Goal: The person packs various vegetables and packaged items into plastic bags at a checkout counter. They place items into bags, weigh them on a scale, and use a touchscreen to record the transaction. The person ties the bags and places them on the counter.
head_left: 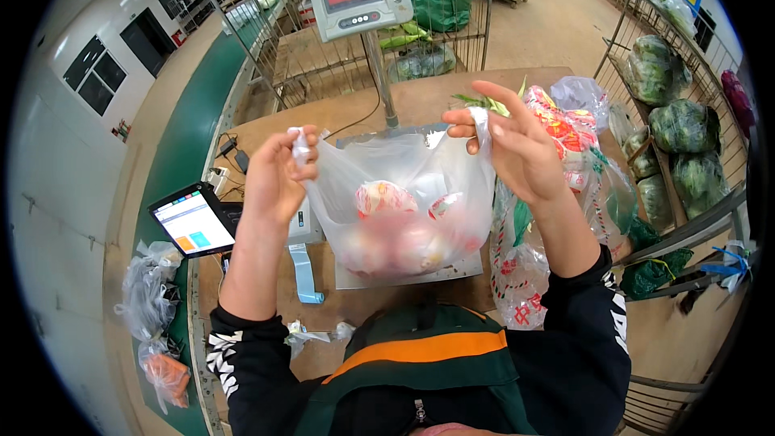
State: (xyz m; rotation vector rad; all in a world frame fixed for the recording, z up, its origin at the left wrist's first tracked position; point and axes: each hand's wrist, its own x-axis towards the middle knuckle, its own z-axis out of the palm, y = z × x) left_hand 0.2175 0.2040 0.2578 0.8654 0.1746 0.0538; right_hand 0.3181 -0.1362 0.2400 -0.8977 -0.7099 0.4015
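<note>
A translucent white plastic carrier bag (347,238) rests on the metal platform (371,281) of a weighing scale, its mouth spread wide. Inside are several round reddish things, some wrapped in printed red-and-white film (385,199); the bag blurs what they are. My left hand (278,171) is closed on one handle of the bag. The other handle loops over the fingers of my right hand (521,141), whose index finger and thumb stand apart. Beyond the bag, the scale's grey display head (361,2) stands on a metal post with its red digits lit.
Crumpled printed plastic bags (525,282) lie right of the scale. At left are a tablet screen (194,222), a label printer (303,224) with a blue strip, and bagged carrots (168,378) on a green belt. Wire cages stand behind; wrapped green vegetables (686,127) fill a rack at right.
</note>
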